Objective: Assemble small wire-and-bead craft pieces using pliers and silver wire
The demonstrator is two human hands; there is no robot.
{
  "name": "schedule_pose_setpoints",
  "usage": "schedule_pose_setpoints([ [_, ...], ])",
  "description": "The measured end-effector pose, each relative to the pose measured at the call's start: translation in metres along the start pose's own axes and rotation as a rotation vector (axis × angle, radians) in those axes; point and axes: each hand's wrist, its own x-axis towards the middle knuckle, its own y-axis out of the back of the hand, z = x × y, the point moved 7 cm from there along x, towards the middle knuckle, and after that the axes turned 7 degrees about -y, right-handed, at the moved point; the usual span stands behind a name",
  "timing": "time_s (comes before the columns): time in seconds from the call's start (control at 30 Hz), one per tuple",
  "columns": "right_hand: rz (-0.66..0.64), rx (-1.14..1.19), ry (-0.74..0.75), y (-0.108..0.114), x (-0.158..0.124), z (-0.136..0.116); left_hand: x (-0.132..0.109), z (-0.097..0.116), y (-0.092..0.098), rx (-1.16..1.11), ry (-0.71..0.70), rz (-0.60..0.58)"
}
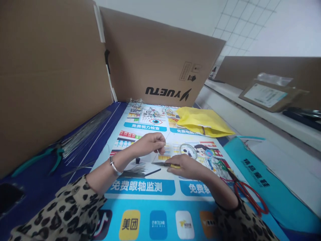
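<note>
Red-handled scissors (237,183) sit right of the yellow-handled pliers (165,164), nearer the camera. My right hand (187,166) grasps those pliers over the printed sheet (140,205), tips aimed left. Dark wire bundle (134,171) just left of them. My left hand (155,144), just beyond them, has fingers curled in; can't tell if they pinch anything. Yellow bag (203,118) beyond the pliers, to the right; cardboard panel (155,57) farthest.

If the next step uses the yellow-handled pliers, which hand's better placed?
Right, probably. The right hand holds the yellow-handled pliers, their tips pointing toward the person's left. The left hand is curled just beyond them, apart from the tool, so looks better placed for steadying.
</note>
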Motion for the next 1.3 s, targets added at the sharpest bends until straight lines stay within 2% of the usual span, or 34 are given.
schedule_pose_setpoints([
  [0.17,-0.115,-0.025,0.007,-0.011,-0.005,0.000,0.000,0.003,0.003,-0.047,0.030,0.121],
  [0.3,-0.059,-0.038,0.058,-0.004,-0.011,-0.001,0.001,-0.001,0.013,-0.031,0.070,0.241],
  [0.37,-0.026,-0.042,0.055,0.001,-0.015,0.000,0.000,-0.004,0.028,-0.012,0.081,0.368],
  [0.47,0.089,-0.050,-0.017,0.008,-0.016,0.004,-0.007,-0.004,0.060,0.010,0.046,0.624],
  [0.53,0.197,-0.078,-0.083,0.007,-0.014,0.003,-0.013,-0.002,0.079,0.002,0.017,0.742],
  [0.6,0.306,-0.155,-0.153,0.000,-0.012,0.000,-0.016,-0.003,0.089,-0.049,0.017,0.790],
  [0.67,0.352,-0.269,-0.194,-0.012,-0.008,-0.007,-0.016,-0.006,0.088,-0.143,0.043,0.765],
  [0.77,0.386,-0.375,-0.197,-0.023,-0.006,-0.016,-0.012,-0.010,0.068,-0.308,0.098,0.630],
  [0.9,0.437,-0.360,-0.129,-0.017,-0.010,-0.021,-0.008,-0.006,0.026,-0.453,0.172,0.439],
  [0.97,0.521,-0.302,-0.125,-0.007,-0.015,-0.016,-0.009,-0.003,0.002,-0.554,0.200,0.361],
  [1.03,0.658,-0.196,-0.141,0.005,-0.022,-0.008,-0.011,-0.001,-0.021,-0.622,0.224,0.290],
  [1.1,0.766,0.011,-0.180,0.015,-0.029,0.006,-0.014,0.000,-0.043,-0.651,0.251,0.196],
  [1.13,0.774,0.172,-0.214,0.017,-0.031,0.015,-0.016,-0.001,-0.053,-0.658,0.272,0.147],
  [1.2,0.714,0.588,-0.275,0.012,-0.032,0.032,-0.020,-0.007,-0.070,-0.637,0.329,0.067],
  [1.3,0.576,1.122,-0.264,-0.001,-0.030,0.041,-0.024,-0.019,-0.081,-0.566,0.385,0.038],
])
